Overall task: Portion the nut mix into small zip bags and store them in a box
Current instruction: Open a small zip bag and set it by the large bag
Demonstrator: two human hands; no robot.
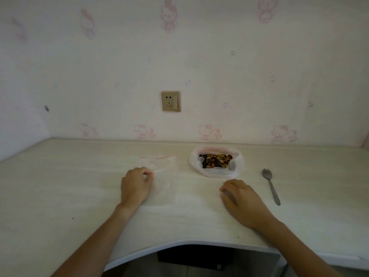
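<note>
Clear small zip bags with a red seal line lie flat on the pale desk, left of centre. My left hand rests on their left edge, thumb and fingers pinching the plastic. The nut mix sits in an opened white plastic bag further back, right of centre. A metal spoon lies on the desk to the right of it. My right hand rests on the desk in front of the nut bag, fingers loosely curled, holding nothing. No box is in view.
The desk meets a wall with pink cartoon wallpaper at the back; a wall socket with a switch sits above the desk. The desk's front edge curves inward, with a dark object below it.
</note>
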